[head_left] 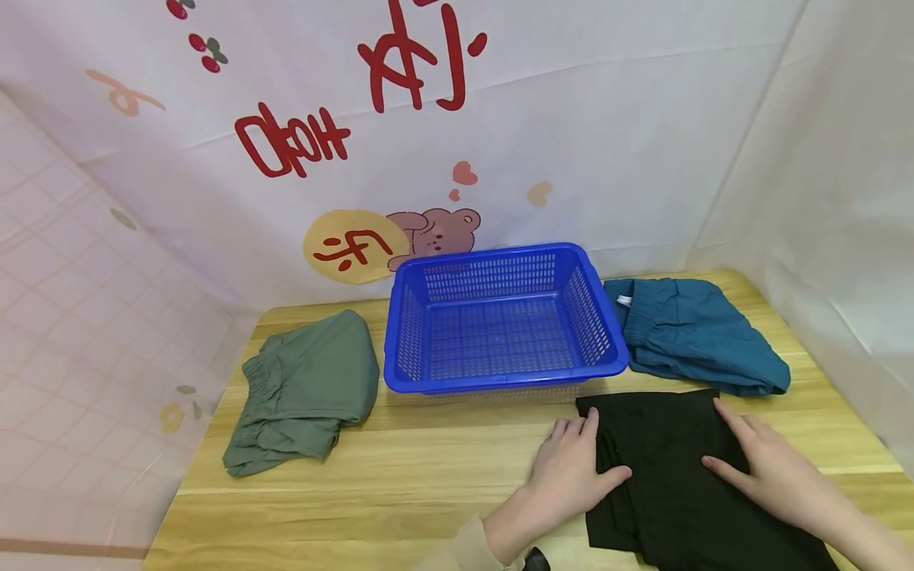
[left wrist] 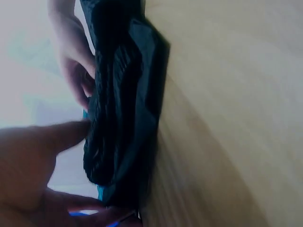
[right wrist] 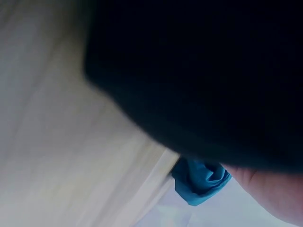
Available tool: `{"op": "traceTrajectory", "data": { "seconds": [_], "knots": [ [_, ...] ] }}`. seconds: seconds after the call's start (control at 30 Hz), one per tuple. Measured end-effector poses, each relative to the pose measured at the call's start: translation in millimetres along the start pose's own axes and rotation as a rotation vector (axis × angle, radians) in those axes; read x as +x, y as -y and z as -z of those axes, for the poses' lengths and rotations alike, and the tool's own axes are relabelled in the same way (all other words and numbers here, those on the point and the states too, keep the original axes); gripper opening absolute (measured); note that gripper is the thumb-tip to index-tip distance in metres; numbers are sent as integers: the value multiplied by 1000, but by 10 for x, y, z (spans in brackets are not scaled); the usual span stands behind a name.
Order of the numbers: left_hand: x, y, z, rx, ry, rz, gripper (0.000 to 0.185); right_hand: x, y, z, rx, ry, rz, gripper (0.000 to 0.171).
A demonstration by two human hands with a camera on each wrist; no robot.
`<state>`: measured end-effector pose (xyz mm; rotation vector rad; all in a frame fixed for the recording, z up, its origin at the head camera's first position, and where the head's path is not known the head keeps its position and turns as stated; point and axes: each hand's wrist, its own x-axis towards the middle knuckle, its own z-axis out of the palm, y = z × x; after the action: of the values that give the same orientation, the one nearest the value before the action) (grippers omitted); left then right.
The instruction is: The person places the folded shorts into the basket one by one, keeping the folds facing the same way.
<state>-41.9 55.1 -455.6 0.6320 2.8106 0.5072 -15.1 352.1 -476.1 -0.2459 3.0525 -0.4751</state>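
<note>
A folded black garment, with a gathered elastic edge that looks like a trouser waistband, lies at the front right of the table. My left hand is at its left edge, thumb over the cloth and fingers along the side. In the left wrist view the thumb touches the gathered layers. On the garment's right part rests my right hand, thumb and fingers spread fairly straight. The black cloth fills much of the right wrist view and hides most of that hand.
A blue plastic basket with mesh sides stands at the back middle. Folded green shorts lie left of it, and a folded teal garment with an elastic waist lies right. Printed white cloth hangs behind the wooden table.
</note>
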Motion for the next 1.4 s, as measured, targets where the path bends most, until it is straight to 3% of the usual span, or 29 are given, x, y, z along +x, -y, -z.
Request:
{"op": "traceTrajectory", "data": {
  "seconds": [0.23,0.57,0.77,1.0,1.4],
  "knots": [
    [38,-40,-48,-63,-64,58,89,18,93,-38,11,-3,-1,94],
    [91,4,27,-210,27,129,87,44,227,-85,-20,-18,24,92],
    [97,53,25,-198,3,117,72,70,312,-105,-32,-20,36,90],
    [10,239,58,-176,-36,104,60,150,500,-131,-43,19,36,90],
    [-238,646,177,-191,-84,140,56,313,909,-157,-19,89,79,92]
  ]
}}
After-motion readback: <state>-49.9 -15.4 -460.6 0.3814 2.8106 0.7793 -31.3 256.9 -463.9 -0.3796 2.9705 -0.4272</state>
